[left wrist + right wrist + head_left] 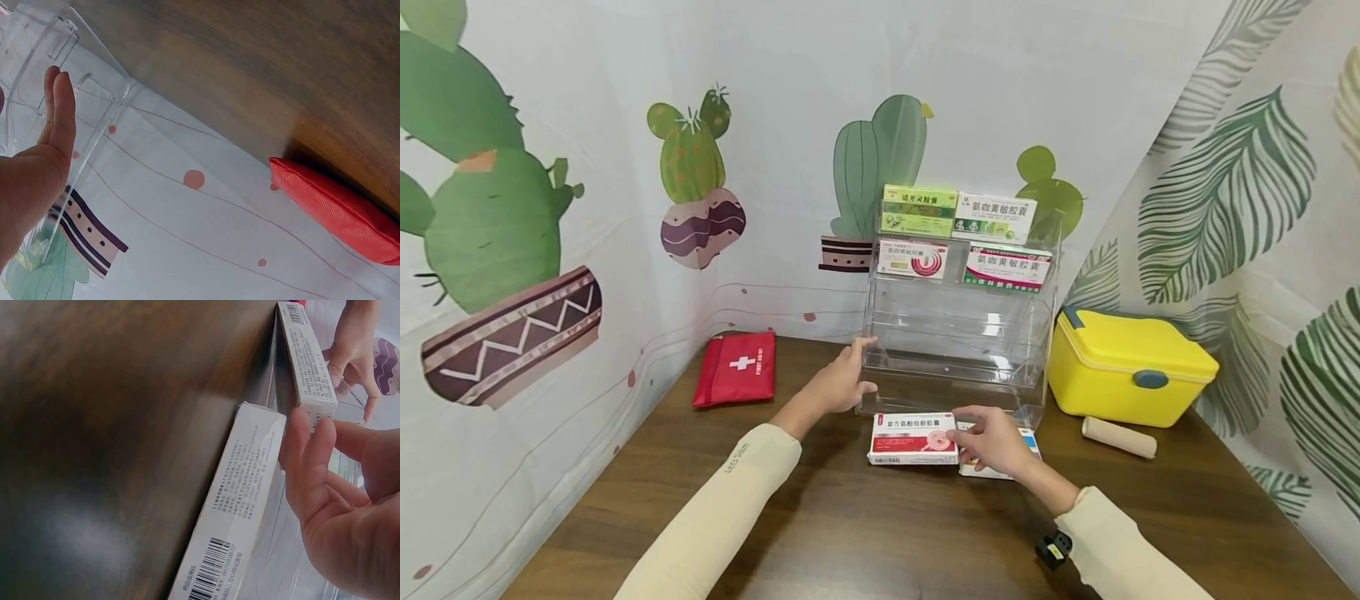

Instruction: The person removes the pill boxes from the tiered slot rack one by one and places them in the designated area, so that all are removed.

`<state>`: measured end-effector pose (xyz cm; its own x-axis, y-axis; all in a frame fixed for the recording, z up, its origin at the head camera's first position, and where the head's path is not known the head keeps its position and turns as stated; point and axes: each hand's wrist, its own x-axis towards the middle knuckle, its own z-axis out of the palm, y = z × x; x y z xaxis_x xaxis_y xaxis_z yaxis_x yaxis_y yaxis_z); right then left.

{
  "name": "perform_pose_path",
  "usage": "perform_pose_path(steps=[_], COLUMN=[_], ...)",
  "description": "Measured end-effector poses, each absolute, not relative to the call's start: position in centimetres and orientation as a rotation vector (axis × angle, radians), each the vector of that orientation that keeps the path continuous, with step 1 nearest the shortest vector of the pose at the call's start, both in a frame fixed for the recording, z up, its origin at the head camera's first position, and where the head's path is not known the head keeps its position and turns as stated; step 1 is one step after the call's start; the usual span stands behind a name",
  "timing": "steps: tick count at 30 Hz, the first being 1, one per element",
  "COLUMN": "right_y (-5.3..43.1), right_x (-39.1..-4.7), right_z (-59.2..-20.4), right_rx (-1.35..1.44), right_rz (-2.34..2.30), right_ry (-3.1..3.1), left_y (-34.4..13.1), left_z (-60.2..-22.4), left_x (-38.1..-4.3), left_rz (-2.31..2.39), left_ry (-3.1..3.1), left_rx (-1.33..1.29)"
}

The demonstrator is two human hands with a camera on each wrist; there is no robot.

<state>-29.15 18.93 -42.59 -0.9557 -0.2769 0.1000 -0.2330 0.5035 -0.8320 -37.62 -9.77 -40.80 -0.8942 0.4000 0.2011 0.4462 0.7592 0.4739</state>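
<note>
My left hand [844,379] rests at the left edge of a clear tiered display rack [958,367]; in the left wrist view its fingers [61,115] lie straight along the side panel. With my right hand [996,440] I pinch the right end of a red-and-white medicine box [910,442] in front of the rack. A second white medicine box [988,472], with a blue patch, lies partly behind that hand. In the right wrist view its barcoded side [234,494] faces the camera, and the fingertips meet the end of the first box [309,356].
On the upper tiers stand a green medicine box [917,212] and several others, one with a pink-and-green front [1007,267]. A red first-aid pouch [735,368] lies at left. At right are a yellow case [1131,367] and a beige roll [1118,437].
</note>
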Motion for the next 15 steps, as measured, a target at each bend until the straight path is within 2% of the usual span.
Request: perform_pose_path(steps=[15], right_y=[18.74], right_x=[-29.03], right_z=[-42.93], right_rx=[-0.367], right_rz=[-1.493], right_ry=[2.784], left_y=[-9.82], left_z=[-41.09], left_x=[-37.69], left_rz=[-0.832], left_ry=[-2.838], left_rx=[-0.737])
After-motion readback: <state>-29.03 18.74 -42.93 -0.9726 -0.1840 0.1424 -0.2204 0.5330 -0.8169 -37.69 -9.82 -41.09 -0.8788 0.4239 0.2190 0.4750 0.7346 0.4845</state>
